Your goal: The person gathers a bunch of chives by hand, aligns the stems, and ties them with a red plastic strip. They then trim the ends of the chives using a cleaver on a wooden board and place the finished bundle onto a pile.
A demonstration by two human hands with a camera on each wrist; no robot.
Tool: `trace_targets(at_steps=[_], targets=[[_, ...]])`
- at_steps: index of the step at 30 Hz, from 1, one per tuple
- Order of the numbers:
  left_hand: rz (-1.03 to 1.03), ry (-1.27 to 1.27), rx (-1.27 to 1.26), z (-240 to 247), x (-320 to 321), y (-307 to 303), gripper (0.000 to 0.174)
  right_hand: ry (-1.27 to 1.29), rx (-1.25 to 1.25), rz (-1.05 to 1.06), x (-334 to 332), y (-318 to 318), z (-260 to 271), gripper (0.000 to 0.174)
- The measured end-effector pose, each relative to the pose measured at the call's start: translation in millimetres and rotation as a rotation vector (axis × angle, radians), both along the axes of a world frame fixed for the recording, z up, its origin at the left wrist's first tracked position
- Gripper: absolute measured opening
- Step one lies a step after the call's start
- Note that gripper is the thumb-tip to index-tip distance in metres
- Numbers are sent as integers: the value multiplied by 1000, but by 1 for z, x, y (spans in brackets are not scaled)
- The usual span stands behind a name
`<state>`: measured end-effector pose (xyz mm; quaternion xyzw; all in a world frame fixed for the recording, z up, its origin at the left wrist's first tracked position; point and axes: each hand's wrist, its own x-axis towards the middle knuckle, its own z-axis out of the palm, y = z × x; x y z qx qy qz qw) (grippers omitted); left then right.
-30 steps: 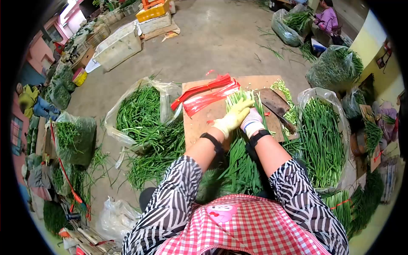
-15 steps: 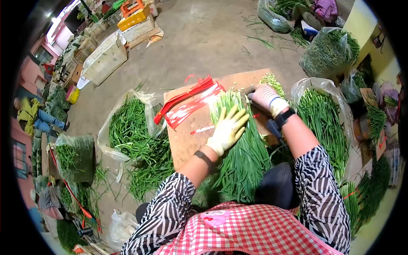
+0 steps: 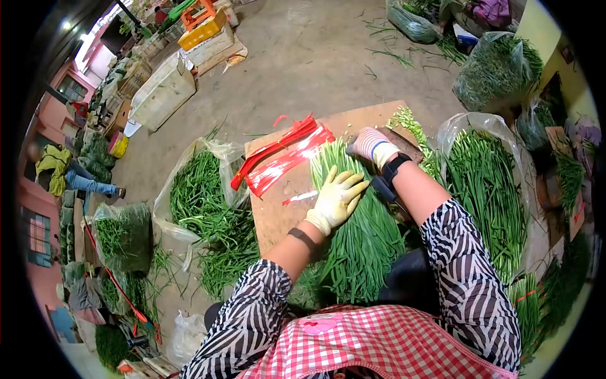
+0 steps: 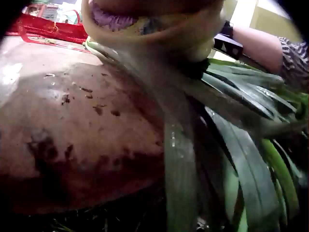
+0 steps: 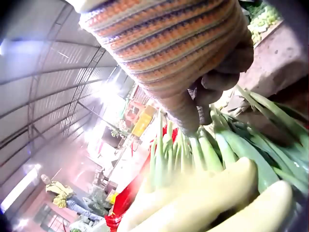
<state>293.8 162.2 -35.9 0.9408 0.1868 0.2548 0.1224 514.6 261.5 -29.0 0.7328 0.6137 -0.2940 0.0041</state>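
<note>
A large bundle of long green stalks (image 3: 363, 246) with pale ends lies over a wooden board (image 3: 271, 215). My left hand (image 3: 338, 201), in a pale yellow glove, rests on it with fingers straight and spread. My right hand (image 3: 374, 146), in a striped glove, is at the pale ends, beyond the left fingers. In the right wrist view its dark-tipped fingers (image 5: 222, 79) are curled and its thumb meets the stalk ends (image 5: 205, 150); they seem to pinch them. A dark blade (image 3: 404, 144) lies on the board just right of that hand.
Red plastic strips (image 3: 287, 158) lie on the board's left, chopped pale pieces (image 3: 407, 120) at its far right. Bags of green stalks stand left (image 3: 199, 189) and right (image 3: 486, 196). A white tub (image 3: 163, 91) is far left, and a person in yellow (image 3: 55, 165) beyond.
My hands were together on the bundle; the right has moved away to its pale ends, by the blade, then slightly left. The left has moved nearer my body, fingers now spread.
</note>
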Motion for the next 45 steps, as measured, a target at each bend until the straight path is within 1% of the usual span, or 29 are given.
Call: trace_targets(at_steps=[2, 4, 8, 10, 11, 12, 13, 14, 16, 17, 18, 20, 22, 24, 26, 27, 28, 29, 30, 32, 34, 35, 36, 38, 39, 41, 42, 43, 45], targets=[[7, -14, 1, -3, 0, 0, 35, -49, 13, 162, 1, 3, 1, 47], [15, 1, -2, -3, -1, -1, 36, 18, 18, 257, 4, -11, 27, 47], [18, 2, -5, -3, -2, -1, 37, 25, 1, 201, 1, -13, 31, 47], [18, 6, -12, -3, -1, 0, 37, 12, -10, 179, 1, 2, 7, 47], [12, 0, -11, -3, -2, 0, 37, -65, 25, 242, 3, 10, -7, 46], [13, 0, -8, -3, -2, 1, 37, -142, 60, 307, -1, 11, -6, 45], [15, 2, -4, -2, -1, 2, 37, -113, 32, 292, 0, 7, 5, 43], [17, 4, -2, -1, -1, -1, 37, -172, 1, 350, -2, 13, 1, 42], [28, -1, -10, -2, -1, -3, 37, -85, 34, 166, -11, 5, 27, 44], [26, 5, -7, -3, 1, -2, 37, 4, 113, -22, -5, 19, 3, 46], [24, 11, -5, -4, 1, -2, 37, 113, 134, -66, 3, 11, 22, 49], [13, 21, 1, -4, -1, -1, 36, 225, 139, -190, 22, 28, 32, 49], [20, 21, -6, -2, 0, -3, 37, 219, 65, -182, 41, 14, 97, 43], [17, 25, 2, -4, 1, -1, 37, 526, 213, -356, 74, 7, 122, 34], [2, 38, 1, -2, -1, -1, 38, 1377, 594, -360, 108, -27, 133, 27], [5, 53, 12, 0, 0, -1, 39, 471, 462, -132, 134, -35, 125, 24], [8, 72, 22, 2, 0, -2, 39, 28, 285, -124, 140, -50, 114, 27], [-12, 97, 14, 7, -1, -2, 41, -398, 56, -43, 146, -66, 102, 32], [-17, 118, 40, 2, 0, 2, 42, -541, 189, -249, 181, -81, 71, 33], [-34, 158, 10, 8, -3, 5, 43, -339, 547, -493, 186, -137, 93, 36], [-46, 180, 36, 21, -10, 1, 44, 360, 596, -626, 196, -197, 104, 40], [-43, 180, 41, 27, -14, -2, 44, 537, 571, -759, 205, -221, 102, 37], [-51, 183, 41, 37, -19, -8, 45, 670, 641, -821, 202, -263, 113, 29], [-56, 149, 102, 58, -32, -25, 47, 700, 707, -845, 210, -344, 129, 25], [-57, 130, 49, 72, -42, -39, 47, 616, 704, -852, 203, -387, 144, 26], [-29, 72, -16, 89, -66, -56, 48, 650, 786, -954, 201, -459, 152, 24], [0, 74, -53, 80, -81, -51, 48, 689, 799, -1005, 203, -476, 137, 25], [12, 59, -70, 74, -98, -54, 48, 667, 844, -1054, 196, -510, 139, 25], [41, 50, -104, 61, -129, -56, 47, 617, 815, -1094, 195, -558, 127, 24]])
